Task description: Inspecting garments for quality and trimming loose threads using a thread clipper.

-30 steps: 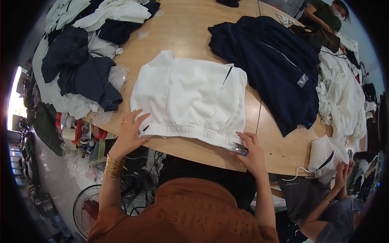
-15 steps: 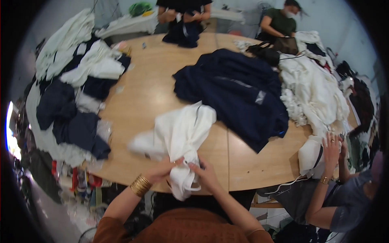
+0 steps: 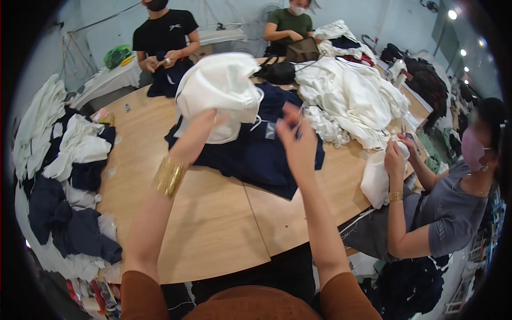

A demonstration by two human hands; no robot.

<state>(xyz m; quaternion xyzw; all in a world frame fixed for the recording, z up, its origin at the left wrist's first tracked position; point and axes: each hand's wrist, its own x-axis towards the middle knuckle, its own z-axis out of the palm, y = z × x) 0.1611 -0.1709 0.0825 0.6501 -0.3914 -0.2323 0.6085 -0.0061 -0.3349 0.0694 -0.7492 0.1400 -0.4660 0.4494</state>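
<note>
A white garment (image 3: 218,88) with a white drawcord is bunched up in the air over the table. My left hand (image 3: 205,130), with several gold bangles at the wrist, grips its near edge. To the right of the cord, my right hand (image 3: 296,136) is apart from the cloth, its fingers curled and smeared by motion. A small dark, bluish thing shows at those fingers, too blurred to name. Under both hands lies a navy garment (image 3: 250,162) with a light patch, spread on the wooden table (image 3: 202,213) and partly hidden by the white one.
White garments (image 3: 346,98) are heaped at the right, beside a black bag (image 3: 277,72). White and navy clothes (image 3: 74,224) cover the left side. A co-worker (image 3: 448,208) at the right handles white cloth; two other people (image 3: 165,40) work across the table.
My hands have gone from the table's near edge up and forward, the left carrying the white garment. My right hand has come off the cloth. The view has swung up and right.
</note>
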